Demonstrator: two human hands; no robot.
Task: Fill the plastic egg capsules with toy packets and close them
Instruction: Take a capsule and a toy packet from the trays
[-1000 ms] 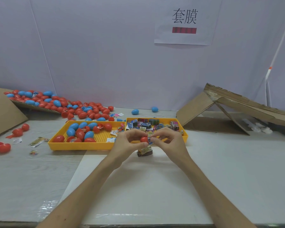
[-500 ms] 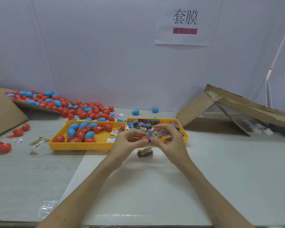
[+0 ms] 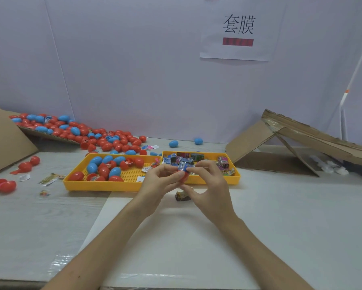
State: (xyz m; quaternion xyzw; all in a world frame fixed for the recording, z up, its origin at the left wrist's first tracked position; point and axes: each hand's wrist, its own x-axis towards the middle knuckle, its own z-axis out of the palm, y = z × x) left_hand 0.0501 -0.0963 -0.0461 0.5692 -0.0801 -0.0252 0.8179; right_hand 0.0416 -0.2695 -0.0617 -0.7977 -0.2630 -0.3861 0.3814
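Count:
- Two yellow trays side by side and touching, on the far side of the hands. The left tray [image 3: 104,186] holds five blue capsules and a larger number of red ones, some of them open halves. The right tray [image 3: 214,181] holds a heap of toy packets, too jumbled to count.
- Two lone blue eggs [image 3: 173,143] near the wall, behind the trays.
- One large pile of capsules [image 3: 71,130], mostly red, spilling off a tilted cardboard sheet at far left.
- Two opened red capsules [image 3: 3,185] at the left edge.
- One brown packet [image 3: 182,195] on the counter under the hands.
- A few loose wrappers [image 3: 50,178] left of the trays.

Surface: pale counter [image 3: 280,206], glossy, with a whiter sheet in the centre. Plain lilac wall [image 3: 134,59] behind it, with a paper sign [image 3: 238,28] bearing two characters and a red bar. A folded cardboard box [image 3: 301,139] leans at right.

Hands: both forearms reach in from the near edge and meet just above the trays' front rim. The left hand [image 3: 161,182] has its fingers curled, gripping a red capsule [image 3: 183,177] from the left. The right hand [image 3: 210,191] pinches a blue toy packet [image 3: 184,165] between thumb and fingers, at the top of that capsule and touching it. The capsule is raised off the counter.
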